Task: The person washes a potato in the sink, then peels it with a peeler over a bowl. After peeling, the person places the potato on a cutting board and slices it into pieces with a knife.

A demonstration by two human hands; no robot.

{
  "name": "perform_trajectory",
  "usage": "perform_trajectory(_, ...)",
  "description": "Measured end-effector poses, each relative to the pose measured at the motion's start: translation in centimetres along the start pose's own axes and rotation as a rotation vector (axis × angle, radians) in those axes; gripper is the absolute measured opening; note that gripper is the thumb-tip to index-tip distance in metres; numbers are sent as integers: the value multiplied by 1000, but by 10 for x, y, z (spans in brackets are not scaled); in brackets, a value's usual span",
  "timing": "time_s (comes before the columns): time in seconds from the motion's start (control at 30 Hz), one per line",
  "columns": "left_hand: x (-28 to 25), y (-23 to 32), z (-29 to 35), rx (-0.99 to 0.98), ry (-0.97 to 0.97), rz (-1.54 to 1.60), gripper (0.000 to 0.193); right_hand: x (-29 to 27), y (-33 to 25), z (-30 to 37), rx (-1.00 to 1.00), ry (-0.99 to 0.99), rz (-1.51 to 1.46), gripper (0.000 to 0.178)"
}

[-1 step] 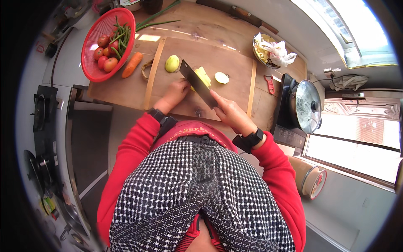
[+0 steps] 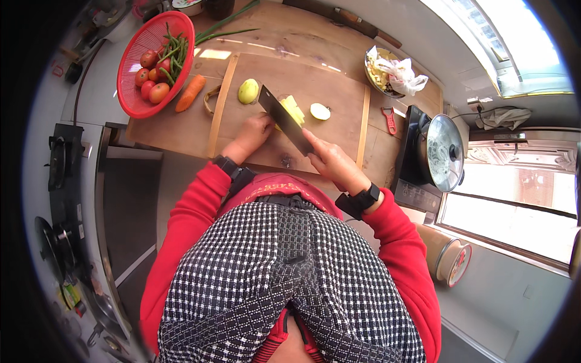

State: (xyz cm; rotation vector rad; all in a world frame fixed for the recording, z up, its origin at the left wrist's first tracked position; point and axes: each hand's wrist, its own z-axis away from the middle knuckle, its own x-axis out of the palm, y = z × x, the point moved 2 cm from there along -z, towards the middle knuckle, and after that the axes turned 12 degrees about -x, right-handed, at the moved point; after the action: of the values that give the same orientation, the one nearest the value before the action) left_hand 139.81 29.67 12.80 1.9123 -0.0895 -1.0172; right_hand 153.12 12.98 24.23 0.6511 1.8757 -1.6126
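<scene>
On the wooden cutting board (image 2: 339,142), my right hand (image 2: 334,162) grips a cleaver (image 2: 283,120) by its handle end, the dark blade slanting away to the upper left. Close against the blade's left side is my left hand (image 2: 257,129), fingers curled down over a pale yellow potato piece, mostly hidden by hand and blade. Beyond the blade lie cut potato sticks (image 2: 293,109). A halved potato (image 2: 320,111) rests to their right, its pale cut face showing. Farther left sits a whole peeled potato (image 2: 248,91), yellow-green and untouched by either hand.
Left of the board are a carrot (image 2: 190,93) and a red basket (image 2: 125,85) of tomatoes and green beans. At right lie a red peeler (image 2: 388,121), a bowl (image 2: 373,80) with scraps and a plastic bag, and a lidded pan (image 2: 442,151) on a black cooker (image 2: 404,163).
</scene>
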Motion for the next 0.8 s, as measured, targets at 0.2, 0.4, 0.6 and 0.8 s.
perform_trajectory(0.2,-4,6,0,33,-9,-54,6,15,14,-15,-99,51,55,52)
perform_trajectory(0.4,-1,13,-8,209,-30,-103,7,10,44,-9,282,255,-615,56)
perform_trajectory(0.6,-10,28,-32,-50,-166,50,11,-8,81,-11,289,709,-1091,64)
perform_trajectory(0.8,-41,54,-69,-410,-344,1058,13,-9,103,-7,420,911,-1144,46)
